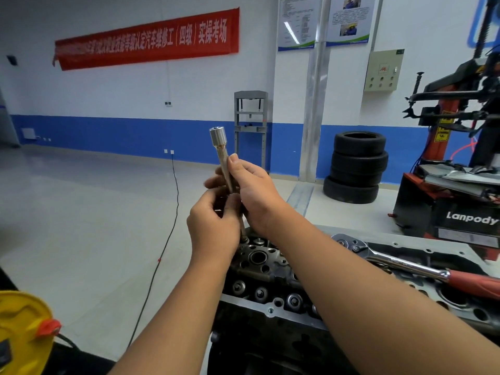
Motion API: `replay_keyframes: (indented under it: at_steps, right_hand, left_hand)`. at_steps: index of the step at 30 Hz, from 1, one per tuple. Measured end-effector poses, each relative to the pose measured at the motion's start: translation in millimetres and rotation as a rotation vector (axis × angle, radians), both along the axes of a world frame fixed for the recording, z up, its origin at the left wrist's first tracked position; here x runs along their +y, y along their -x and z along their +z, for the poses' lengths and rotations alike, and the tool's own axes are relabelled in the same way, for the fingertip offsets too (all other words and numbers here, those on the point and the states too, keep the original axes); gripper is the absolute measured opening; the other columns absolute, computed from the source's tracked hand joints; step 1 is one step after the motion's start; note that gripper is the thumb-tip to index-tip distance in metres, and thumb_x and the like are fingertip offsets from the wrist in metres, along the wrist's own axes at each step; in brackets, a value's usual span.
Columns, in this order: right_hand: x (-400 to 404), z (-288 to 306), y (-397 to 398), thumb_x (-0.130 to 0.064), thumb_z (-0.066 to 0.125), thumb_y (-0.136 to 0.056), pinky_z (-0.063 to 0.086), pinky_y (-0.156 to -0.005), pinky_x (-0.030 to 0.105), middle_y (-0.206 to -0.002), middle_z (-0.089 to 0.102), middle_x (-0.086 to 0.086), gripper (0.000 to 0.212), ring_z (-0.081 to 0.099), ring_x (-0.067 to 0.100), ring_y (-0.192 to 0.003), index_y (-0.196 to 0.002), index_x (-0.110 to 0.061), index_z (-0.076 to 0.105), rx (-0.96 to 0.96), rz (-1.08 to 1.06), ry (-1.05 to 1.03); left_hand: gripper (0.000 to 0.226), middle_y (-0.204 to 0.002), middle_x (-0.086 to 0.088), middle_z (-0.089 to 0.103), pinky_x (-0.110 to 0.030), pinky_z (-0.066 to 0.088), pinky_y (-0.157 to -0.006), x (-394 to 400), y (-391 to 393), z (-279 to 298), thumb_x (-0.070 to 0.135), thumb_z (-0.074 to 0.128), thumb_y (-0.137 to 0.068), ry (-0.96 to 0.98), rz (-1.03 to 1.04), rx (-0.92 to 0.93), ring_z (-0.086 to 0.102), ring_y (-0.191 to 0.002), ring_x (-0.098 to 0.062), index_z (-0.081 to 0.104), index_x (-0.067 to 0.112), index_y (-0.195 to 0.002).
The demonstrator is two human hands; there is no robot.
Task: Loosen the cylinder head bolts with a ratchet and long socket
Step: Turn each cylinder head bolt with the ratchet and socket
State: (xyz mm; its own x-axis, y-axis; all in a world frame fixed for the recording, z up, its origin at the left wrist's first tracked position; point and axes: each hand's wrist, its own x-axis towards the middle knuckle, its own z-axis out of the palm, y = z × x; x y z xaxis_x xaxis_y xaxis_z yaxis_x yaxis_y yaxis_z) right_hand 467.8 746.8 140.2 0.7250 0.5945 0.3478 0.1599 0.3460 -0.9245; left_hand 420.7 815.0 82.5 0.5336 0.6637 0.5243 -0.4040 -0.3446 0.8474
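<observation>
A long silver socket (221, 150) points up in front of me, its open drive end on top. My right hand (254, 193) pinches its shaft between thumb and fingers. My left hand (215, 220) curls round its lower end, and a thin metal rod (243, 230) sticks out below the hands; whether it belongs to the socket I cannot tell. Below lies the dark cylinder head (267, 274) with valve springs and bolt holes. The ratchet (378, 257), chrome with a red handle, rests on the grey cover plate (443, 253) to the right, apart from both hands.
A stack of black tyres (357, 166) stands by the blue-and-white wall. A red and black tyre changer (460, 158) fills the right side. A grey press frame (250, 125) stands at the wall. A yellow object (21, 331) sits at lower left, and a black cable (162, 253) crosses the floor.
</observation>
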Motion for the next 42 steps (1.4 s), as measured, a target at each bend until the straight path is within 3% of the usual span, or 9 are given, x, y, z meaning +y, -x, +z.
replay_keyframes:
  at_steps: [6,10,17,20,24,27,30,34,42]
  right_hand:
    - [-0.8,-0.4,-3.3,-0.043,0.059,-0.103,0.064,-0.070,0.045,-0.098,0.079,0.009,0.035,0.071,0.018,-0.073,-0.098,-0.009,0.065,0.017,-0.024,0.019]
    - [-3.4,-0.6,-7.2,-0.049,0.057,-0.103,0.054,-0.053,0.026,-0.091,0.079,0.004,0.042,0.068,0.008,-0.059,-0.091,-0.012,0.073,-0.001,-0.108,0.081]
    - [-4.1,-4.9,-8.5,-0.029,0.078,-0.092,0.062,-0.082,0.051,-0.099,0.077,0.015,0.020,0.070,0.019,-0.079,-0.092,-0.011,0.072,-0.114,-0.063,0.044]
    - [-6.9,-2.8,-8.9,-0.033,0.067,-0.100,0.058,-0.057,0.032,-0.094,0.078,0.007,0.026,0.070,0.010,-0.071,-0.093,-0.008,0.073,-0.123,-0.077,0.051]
    - [-8.2,-0.8,-8.3,-0.042,0.057,-0.105,0.053,-0.049,0.023,-0.094,0.078,0.006,0.038,0.071,0.010,-0.070,-0.091,-0.011,0.074,-0.069,-0.047,0.068]
    - [-4.6,-3.2,-7.6,-0.036,0.067,-0.100,0.064,-0.068,0.040,-0.099,0.078,0.013,0.027,0.074,0.020,-0.083,-0.096,-0.010,0.071,-0.039,-0.004,0.018]
    - [-2.6,-5.4,-7.8,-0.029,0.071,-0.098,0.064,-0.076,0.051,-0.102,0.077,0.015,0.020,0.074,0.025,-0.086,-0.093,-0.010,0.068,-0.030,0.017,-0.015]
    - [-2.7,-3.9,-7.5,-0.042,0.061,-0.102,0.060,-0.064,0.034,-0.099,0.079,0.010,0.035,0.073,0.016,-0.078,-0.088,-0.012,0.071,-0.049,-0.027,0.026]
    - [-0.5,-6.0,-8.6,-0.033,0.074,-0.096,0.063,-0.073,0.047,-0.097,0.077,0.016,0.025,0.074,0.026,-0.078,-0.099,-0.009,0.064,-0.002,-0.019,-0.026]
  left_hand:
    - [0.014,-0.083,0.010,0.076,-0.054,0.063,-0.077,-2.9,3.0,2.4,0.045,0.068,-0.094,0.022,-0.037,0.000,0.075,-0.079,-0.019,0.072,0.033,-0.089]
    - [0.027,-0.087,0.007,0.078,-0.052,0.063,-0.083,-7.7,3.8,3.4,0.050,0.051,-0.095,0.020,-0.147,-0.001,0.076,-0.085,-0.015,0.075,0.036,-0.093]
    - [0.012,-0.079,0.004,0.077,-0.057,0.064,-0.065,-2.4,3.1,1.2,0.048,0.068,-0.093,0.063,-0.067,0.003,0.076,-0.070,-0.026,0.078,0.042,-0.090]
    - [0.033,-0.086,-0.003,0.078,-0.062,0.063,-0.078,-2.4,1.8,1.5,0.056,0.052,-0.096,0.111,-0.163,0.008,0.077,-0.087,-0.031,0.077,0.035,-0.091]
    - [0.026,-0.099,0.002,0.079,-0.059,0.062,-0.085,-2.4,-0.1,1.3,0.034,0.051,-0.103,0.118,-0.183,0.003,0.078,-0.095,-0.025,0.073,0.047,-0.098]
    - [0.029,-0.091,0.013,0.076,-0.055,0.065,-0.075,0.8,-1.5,-0.7,0.022,0.067,-0.101,0.059,-0.083,-0.003,0.078,-0.082,-0.019,0.070,0.049,-0.091]
    - [0.021,-0.088,0.018,0.074,-0.052,0.065,-0.070,3.8,-4.0,-3.3,0.025,0.079,-0.091,0.019,-0.010,0.003,0.075,-0.076,-0.014,0.067,0.042,-0.090]
    - [0.016,-0.085,0.004,0.078,-0.058,0.064,-0.076,-1.9,-2.2,0.4,0.049,0.057,-0.092,0.063,-0.122,0.007,0.077,-0.083,-0.024,0.073,0.047,-0.092]
    - [0.020,-0.085,0.020,0.074,-0.051,0.065,-0.073,4.6,-5.0,-4.0,0.025,0.081,-0.090,0.003,-0.001,0.024,0.075,-0.078,-0.016,0.069,0.040,-0.085]
